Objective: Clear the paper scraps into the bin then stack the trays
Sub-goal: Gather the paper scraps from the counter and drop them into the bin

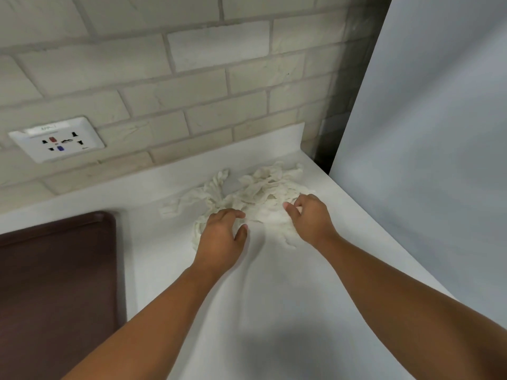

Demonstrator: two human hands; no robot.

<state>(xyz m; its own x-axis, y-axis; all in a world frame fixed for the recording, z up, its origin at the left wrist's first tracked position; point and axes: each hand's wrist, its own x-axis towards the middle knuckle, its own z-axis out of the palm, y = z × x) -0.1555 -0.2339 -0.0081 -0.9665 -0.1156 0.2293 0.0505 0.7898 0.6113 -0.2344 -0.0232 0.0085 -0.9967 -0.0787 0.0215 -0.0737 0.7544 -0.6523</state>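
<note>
One worktop (274, 297), white; one brown tray (55, 283) at its left edge; one heap of paper scraps (260, 187) near the back right corner. My left hand (219, 237) cups its near side, half-open; my right hand (310, 218) pinches scraps. Best: rake inward, compress, lift together (bin unseen).

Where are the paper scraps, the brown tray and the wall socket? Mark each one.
paper scraps (263, 187), head view, middle of the white pile.
brown tray (55, 270), head view, bare flat floor.
wall socket (57, 139), head view, centre of its white plate.
</note>
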